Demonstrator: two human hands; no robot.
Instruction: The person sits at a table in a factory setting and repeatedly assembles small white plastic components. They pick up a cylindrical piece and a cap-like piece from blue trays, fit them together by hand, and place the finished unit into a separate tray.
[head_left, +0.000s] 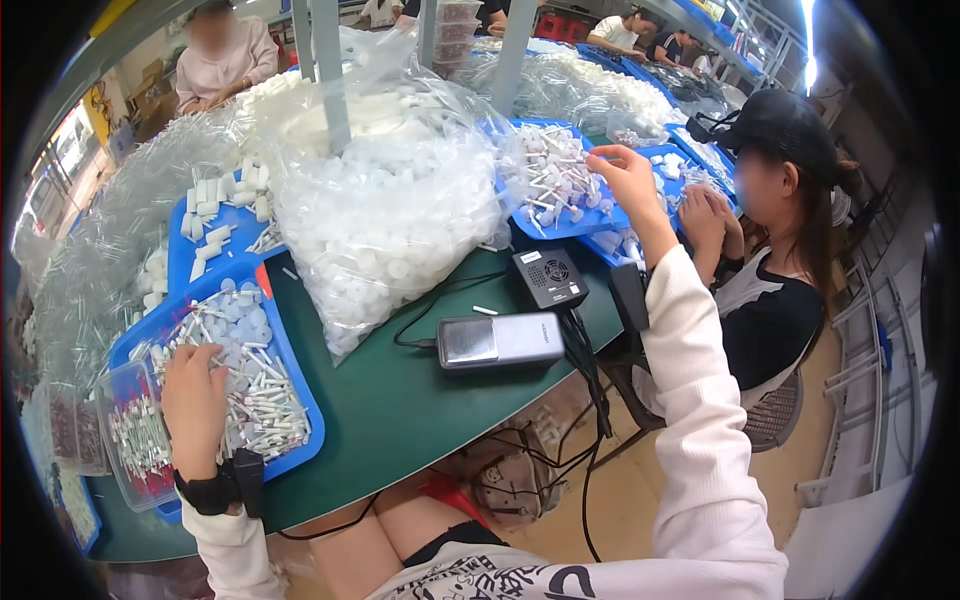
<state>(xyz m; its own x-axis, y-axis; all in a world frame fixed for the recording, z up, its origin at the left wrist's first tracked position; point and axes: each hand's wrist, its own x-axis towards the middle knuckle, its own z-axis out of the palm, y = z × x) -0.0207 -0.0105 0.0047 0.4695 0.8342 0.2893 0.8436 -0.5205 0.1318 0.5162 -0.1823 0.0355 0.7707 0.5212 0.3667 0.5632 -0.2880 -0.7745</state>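
At the left, my left hand reaches over a blue tray, its fingers bent down close together among small white sticks; whatever they hold is hidden. Beside it, a clear plastic box with many thin white and red pieces lies across the tray's left side. Translucent round caps fill the tray's far part. My right hand is raised over the right edge of another blue tray, heaped with white sticks bearing round caps. Its fingertips are drawn together; anything between them is too small to make out.
A big clear bag of white caps slumps mid-table. Before it, a power bank and a black box lie on the green table, with cables hanging off its edge. Close at the right sits a co-worker. Metal posts rise behind.
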